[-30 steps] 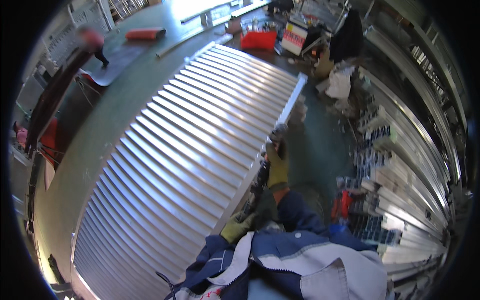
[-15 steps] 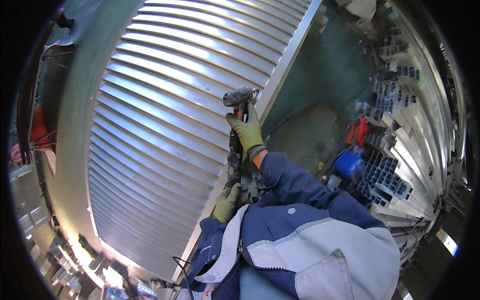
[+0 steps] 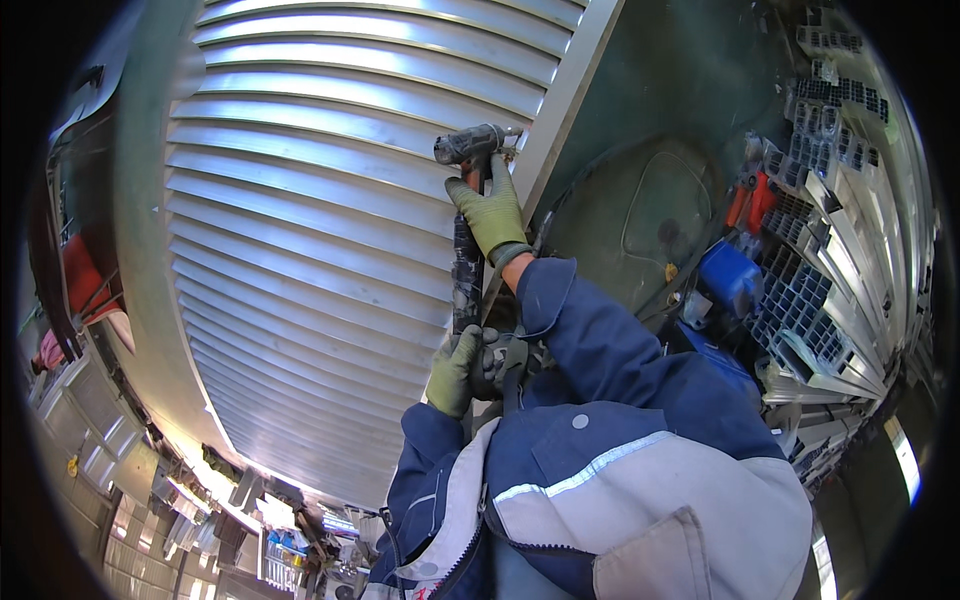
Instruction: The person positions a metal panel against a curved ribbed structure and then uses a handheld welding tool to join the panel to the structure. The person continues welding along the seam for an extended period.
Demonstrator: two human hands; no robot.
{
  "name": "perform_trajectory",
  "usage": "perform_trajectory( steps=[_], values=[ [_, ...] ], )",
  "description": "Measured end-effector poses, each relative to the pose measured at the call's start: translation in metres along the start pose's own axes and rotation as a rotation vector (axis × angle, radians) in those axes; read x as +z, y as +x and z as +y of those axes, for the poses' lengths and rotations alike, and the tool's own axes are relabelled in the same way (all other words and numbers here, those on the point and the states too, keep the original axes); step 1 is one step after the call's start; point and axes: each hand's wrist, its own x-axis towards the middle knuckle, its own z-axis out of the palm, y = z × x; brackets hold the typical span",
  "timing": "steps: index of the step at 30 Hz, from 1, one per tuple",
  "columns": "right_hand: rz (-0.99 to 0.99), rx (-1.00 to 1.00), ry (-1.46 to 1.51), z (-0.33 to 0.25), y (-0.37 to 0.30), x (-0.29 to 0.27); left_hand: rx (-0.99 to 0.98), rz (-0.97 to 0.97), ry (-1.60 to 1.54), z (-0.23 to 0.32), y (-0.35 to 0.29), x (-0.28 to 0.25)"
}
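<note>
My right hand (image 3: 490,212), in a yellow-green work glove, is closed around the orange-and-black handle of a pistol-shaped power tool (image 3: 466,146). Its dark cylindrical head lies crosswise, nose toward the metal side rail (image 3: 560,110) of a large louvred panel (image 3: 330,230). Whether the nose touches the rail I cannot tell. Lower down, my left hand (image 3: 453,375), gloved alike, closes on the bottom end of the tool's long black lower part. Beside it, close to my jacket, sits a bulky dark grey piece (image 3: 500,362), partly hidden by my right sleeve.
Right of the panel lies a dark green surface (image 3: 660,110) with a loose cord. Beyond it are a blue container (image 3: 730,277), a red-orange object (image 3: 752,203) and stacked metal profiles (image 3: 810,300). A red object (image 3: 85,275) stands at far left; clutter (image 3: 290,535) lies at lower left.
The view has shifted over the panel. My hands and the tool sit slightly higher in the picture, the tool's nose closer to the side rail. Both hands keep their grip.
</note>
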Motion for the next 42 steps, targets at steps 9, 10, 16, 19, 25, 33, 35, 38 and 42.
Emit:
perform_trajectory(
  steps=[9,10,16,19,25,33,35,38,42],
  values=[
    [0.085,-0.01,-0.041,0.004,0.018,0.009,-0.056,-0.002,0.044,0.021,0.016,-0.007],
    [0.136,-0.055,-0.074,0.007,0.018,0.011,-0.059,-0.004,0.045,0.022,0.015,-0.009],
    [0.014,0.057,0.008,-0.001,0.022,0.007,-0.089,0.01,0.087,0.031,0.024,-0.017],
    [0.111,-0.005,-0.049,0.006,0.024,0.012,-0.103,0.002,0.098,0.035,0.024,-0.018],
    [0.06,0.041,-0.023,0.0,0.024,0.011,-0.094,-0.008,0.137,0.041,0.025,-0.021],
    [0.067,0.083,-0.002,-0.007,0.023,0.013,-0.08,0.0,0.205,0.045,0.029,-0.031],
    [0.07,0.086,-0.006,-0.004,0.025,0.014,-0.095,0.001,0.183,0.048,0.028,-0.03],
    [0.075,0.081,-0.019,-0.001,0.026,0.014,-0.106,-0.002,0.209,0.051,0.03,-0.032],
    [0.082,0.074,-0.039,-0.004,0.028,0.014,-0.117,-0.027,0.232,0.053,0.032,-0.036]
  ],
)
